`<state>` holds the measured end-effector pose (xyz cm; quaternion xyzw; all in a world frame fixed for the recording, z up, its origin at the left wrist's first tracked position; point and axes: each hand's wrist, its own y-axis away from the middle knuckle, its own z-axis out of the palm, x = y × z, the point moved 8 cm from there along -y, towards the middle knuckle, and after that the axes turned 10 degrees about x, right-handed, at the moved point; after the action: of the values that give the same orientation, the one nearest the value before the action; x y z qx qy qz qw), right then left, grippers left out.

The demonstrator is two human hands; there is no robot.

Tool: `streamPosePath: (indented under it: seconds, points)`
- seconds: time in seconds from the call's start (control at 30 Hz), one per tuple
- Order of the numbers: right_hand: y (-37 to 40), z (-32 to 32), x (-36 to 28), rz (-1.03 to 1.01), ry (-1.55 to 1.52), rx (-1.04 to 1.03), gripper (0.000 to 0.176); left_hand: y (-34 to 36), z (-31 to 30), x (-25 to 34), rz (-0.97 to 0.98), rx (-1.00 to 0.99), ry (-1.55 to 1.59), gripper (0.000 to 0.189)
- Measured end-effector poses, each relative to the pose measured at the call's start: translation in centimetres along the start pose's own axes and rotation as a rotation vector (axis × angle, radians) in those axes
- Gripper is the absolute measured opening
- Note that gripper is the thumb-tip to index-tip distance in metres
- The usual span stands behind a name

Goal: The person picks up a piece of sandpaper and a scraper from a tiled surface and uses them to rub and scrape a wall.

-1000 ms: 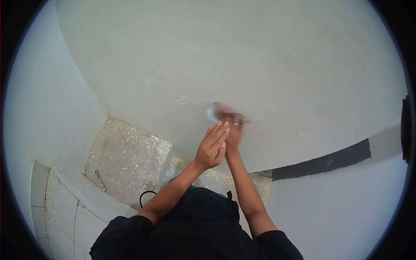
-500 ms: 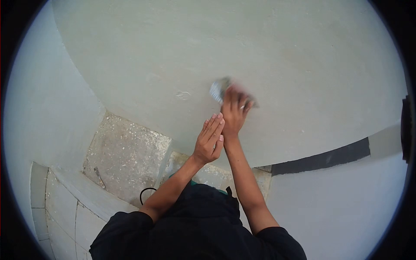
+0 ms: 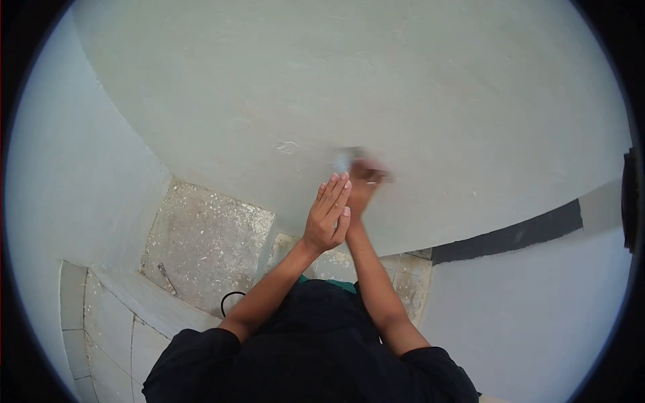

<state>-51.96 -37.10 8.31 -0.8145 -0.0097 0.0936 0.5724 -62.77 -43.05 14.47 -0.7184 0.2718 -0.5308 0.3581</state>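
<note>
My right hand (image 3: 364, 193), smeared by motion, is pressed to a large pale grey-green wall (image 3: 269, 80) ahead of me. Under its fingers is a thin sheet (image 3: 344, 160), with a whitish-blue edge and a darker part showing at the left. The blur hides what kind of sheet it is. Close beside the right wrist and overlapping it in this view, my left hand (image 3: 327, 216) is held with its fingers stretched out and nothing in it. A small rough patch (image 3: 287, 147) marks the wall left of the sheet.
A paint-speckled slab (image 3: 208, 235) lies below the wall, with a small thin object (image 3: 166, 279) on it. Near my left forearm loops a black cable (image 3: 227, 302). Pale tiles (image 3: 107, 329) are at lower left, and a dark grey strip (image 3: 510, 236) runs along the right.
My right hand and the sheet have moved down the wall towards me. The left hand stays nearly in place, its fingers stretched. The view has shifted slightly.
</note>
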Motion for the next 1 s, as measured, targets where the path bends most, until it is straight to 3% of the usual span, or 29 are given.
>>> streamPosePath:
  seconds: [0.1,0.2,0.33,0.37,0.47,0.57,0.7,0.83,1.0]
  points:
    - [2.2,0.1,-1.4,-0.143,0.042,-0.141,0.056,-0.7,0.7,0.5,0.051,-0.011,0.011,0.052]
    - [-1.2,-0.9,-1.0,-0.212,0.133,-0.056,0.055,-0.5,0.6,0.2,0.051,0.005,-0.005,0.053]
    - [-7.5,-1.3,-2.9,-0.043,0.167,-0.023,0.051,-0.7,0.1,0.0,0.02,0.047,-0.007,0.053]
    - [-5.9,-1.1,-2.9,-0.034,-0.007,-0.058,0.049,-0.6,0.0,0.1,0.012,0.045,-0.013,0.052]
    - [3.0,-0.2,0.1,-0.116,-0.107,-0.191,0.051,-1.0,-0.4,-0.2,0.008,0.03,-0.04,0.051]
    - [3.6,-0.4,3.0,-0.041,0.033,-0.253,0.054,-0.5,-0.1,-0.9,0.0,0.003,-0.062,0.051]
    - [-4.3,-2.6,0.2,0.086,0.068,0.096,0.051,-0.6,-0.1,-0.5,0.013,-0.036,-0.024,0.051]
    - [3.3,-0.1,-2.1,-0.025,-0.145,-0.141,0.049,-1.5,0.3,0.4,0.044,-0.059,0.011,0.05]
    - [3.1,-3.0,-2.6,0.036,-0.379,-0.268,0.047,-2.2,0.0,0.5,0.065,0.004,-0.019,0.042]
